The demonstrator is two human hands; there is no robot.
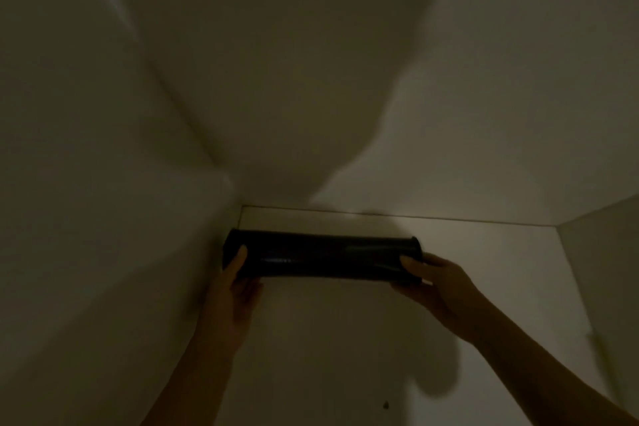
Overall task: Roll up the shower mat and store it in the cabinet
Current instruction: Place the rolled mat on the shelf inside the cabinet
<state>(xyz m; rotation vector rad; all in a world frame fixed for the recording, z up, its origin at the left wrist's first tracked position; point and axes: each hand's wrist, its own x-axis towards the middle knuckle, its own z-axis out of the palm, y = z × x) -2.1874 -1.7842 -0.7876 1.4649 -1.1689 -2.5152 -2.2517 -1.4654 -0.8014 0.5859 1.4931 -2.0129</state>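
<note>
The shower mat [321, 258] is a tight black roll lying crosswise inside the dim white cabinet [345, 322], near the back left corner. My left hand [231, 290] grips the roll's left end, thumb on top. My right hand [439, 282] grips its right end, fingers wrapped over the front. Whether the roll rests on the cabinet floor or hovers just above it is hard to tell in the dark.
The cabinet's left wall [103, 218] stands close to the roll's left end. The back wall [415, 149] is just behind it, and the right wall [605, 270] lies farther off. A small dark speck [386, 405] marks the floor near the front.
</note>
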